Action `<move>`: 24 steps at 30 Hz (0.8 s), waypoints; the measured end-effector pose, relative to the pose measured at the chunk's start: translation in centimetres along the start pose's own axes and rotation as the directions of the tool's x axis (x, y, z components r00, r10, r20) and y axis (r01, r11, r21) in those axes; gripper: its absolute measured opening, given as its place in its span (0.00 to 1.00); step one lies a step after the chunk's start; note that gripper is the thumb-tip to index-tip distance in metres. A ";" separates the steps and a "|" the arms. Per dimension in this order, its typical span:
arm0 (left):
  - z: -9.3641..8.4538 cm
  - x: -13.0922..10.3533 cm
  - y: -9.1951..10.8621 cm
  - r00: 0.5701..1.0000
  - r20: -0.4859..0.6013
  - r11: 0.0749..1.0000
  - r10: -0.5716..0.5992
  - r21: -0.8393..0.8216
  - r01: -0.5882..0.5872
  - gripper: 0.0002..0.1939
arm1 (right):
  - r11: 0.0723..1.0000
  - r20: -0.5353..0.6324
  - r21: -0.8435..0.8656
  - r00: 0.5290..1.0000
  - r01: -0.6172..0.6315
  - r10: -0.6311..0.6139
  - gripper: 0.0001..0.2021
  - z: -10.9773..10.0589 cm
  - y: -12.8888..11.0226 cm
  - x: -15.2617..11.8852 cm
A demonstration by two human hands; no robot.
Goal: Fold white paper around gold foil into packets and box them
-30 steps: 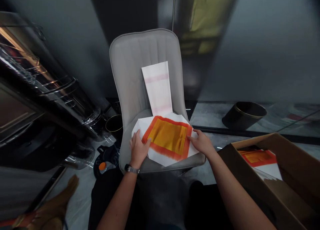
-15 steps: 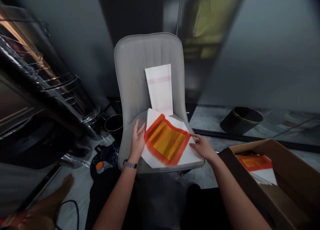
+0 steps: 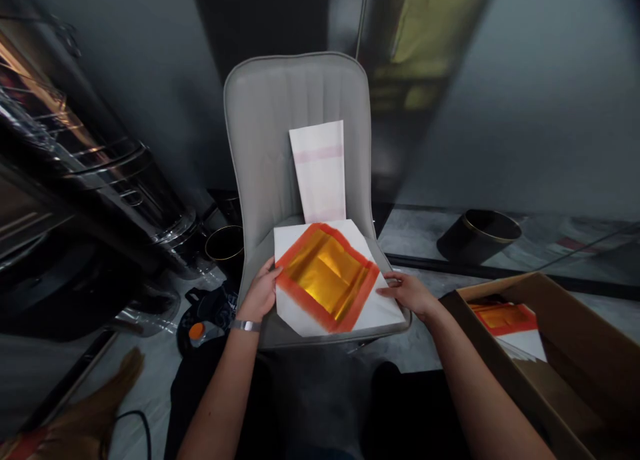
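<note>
A sheet of joss paper (image 3: 327,273), white with an orange border around a gold foil middle, lies over the seat of a grey chair (image 3: 295,93). Its left edge is pinched between the thumb and fingers of my left hand (image 3: 260,292), which wears a watch at the wrist. At the right edge, my right hand (image 3: 410,293) grips the sheet with thumb and fingertips. Behind it a folded white paper (image 3: 321,173) with faint pinkish bands leans upright on the backrest. The sheet hides most of the seat.
An open cardboard box (image 3: 565,373) at the right holds more orange-and-gold paper (image 3: 505,317). Black bins stand at the right (image 3: 477,239) and left (image 3: 225,253) of the chair. A bottle with an orange cap (image 3: 197,331), a broom-like bundle (image 3: 117,387) and a cable (image 3: 143,417) are at lower left.
My left hand has gone from spread fingers beside the sheet to pinching its left edge. The sheet has opened out flatter and its left side has moved left. My right hand stays at the right edge.
</note>
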State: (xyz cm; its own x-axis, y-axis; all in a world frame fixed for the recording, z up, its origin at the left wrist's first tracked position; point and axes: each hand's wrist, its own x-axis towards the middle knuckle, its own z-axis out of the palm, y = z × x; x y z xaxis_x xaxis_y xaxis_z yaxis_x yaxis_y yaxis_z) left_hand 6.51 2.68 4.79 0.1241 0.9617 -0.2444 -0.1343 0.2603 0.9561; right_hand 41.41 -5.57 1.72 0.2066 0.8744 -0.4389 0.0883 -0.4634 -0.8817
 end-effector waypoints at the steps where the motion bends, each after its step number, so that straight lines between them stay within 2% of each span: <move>1: -0.4 0.1 -0.1 0.998 -0.058 0.998 -0.007 0.066 0.011 0.31 | 1.000 -0.003 -0.004 1.000 0.002 -0.002 0.21 0.0 0.0 0.0; 2: -0.7 0.1 -0.2 0.991 -0.133 0.986 0.032 0.164 -0.009 0.32 | 1.000 -0.001 -0.013 1.000 0.012 -0.012 0.24 0.0 0.0 0.0; 3: -0.8 0.0 -0.4 0.972 -0.199 0.953 0.125 0.296 -0.062 0.32 | 0.999 0.007 -0.029 1.000 0.025 -0.025 0.27 0.0 0.1 0.0; 4: -0.8 -0.2 -0.5 0.939 -0.225 0.882 0.260 0.451 -0.137 0.33 | 0.998 0.022 -0.055 0.999 0.038 -0.036 0.30 0.0 0.1 0.0; 5: -0.6 -0.6 -0.8 0.896 -0.192 0.769 0.401 0.603 -0.215 0.32 | 0.995 0.044 -0.090 0.998 0.045 -0.041 0.32 0.0 0.3 -0.1; 6: -0.3 -1.0 -1.1 0.855 -0.105 0.628 0.508 0.725 -0.284 0.31 | 0.990 0.068 -0.129 0.997 0.048 -0.040 0.34 -0.1 0.4 -0.2; 7: 0.0 -1.4 -1.4 0.828 0.007 0.487 0.561 0.806 -0.337 0.30 | 0.984 0.089 -0.171 0.995 0.051 -0.036 0.34 -0.2 0.6 -0.3; 9: 0.8 -2.2 -2.5 0.826 0.192 0.289 0.530 0.875 -0.388 0.29 | 0.966 0.100 -0.252 0.994 0.063 -0.039 0.31 -0.4 0.9 -0.4; 11: 1.3 -2.5 -3.7 0.862 0.255 0.203 0.439 0.906 -0.371 0.31 | 0.948 0.085 -0.305 0.994 0.094 -0.071 0.27 -0.5 1.1 -0.5; 14: 1.1 -2.1 -4.9 0.899 0.247 0.143 0.362 0.938 -0.315 0.33 | 0.941 0.073 -0.312 0.990 0.134 -0.116 0.29 -0.4 0.8 -0.7; 17: 1.1 -1.7 -4.9 0.898 0.228 0.110 0.377 0.951 -0.287 0.33 | 0.970 0.121 -0.218 0.989 0.106 -0.081 0.40 -0.1 0.1 -1.3; 20: 2.2 -2.7 -4.2 0.898 0.243 0.093 0.367 0.951 -0.295 0.33 | 0.993 0.239 -0.092 0.970 0.074 -0.050 0.51 0.0 -0.6 -2.1; 22: 3.3 -4.3 -3.7 0.892 0.321 0.077 0.319 0.929 -0.362 0.34 | 0.995 0.346 -0.042 0.936 0.089 -0.069 0.50 -0.1 -0.9 -2.7; 24: 4.3 -6.2 -3.4 0.861 0.458 0.061 0.221 0.874 -0.481 0.37 | 0.994 0.449 -0.022 0.889 0.108 -0.087 0.40 -0.4 -1.0 -3.2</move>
State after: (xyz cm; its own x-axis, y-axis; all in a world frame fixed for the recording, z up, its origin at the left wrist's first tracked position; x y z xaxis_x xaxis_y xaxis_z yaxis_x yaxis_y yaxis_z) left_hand 10.37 -4.54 3.74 0.5278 0.8460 0.0749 0.7916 -0.5220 0.3175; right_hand 41.10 -7.93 4.10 -0.2614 0.8823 -0.3915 0.1321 -0.3691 -0.9200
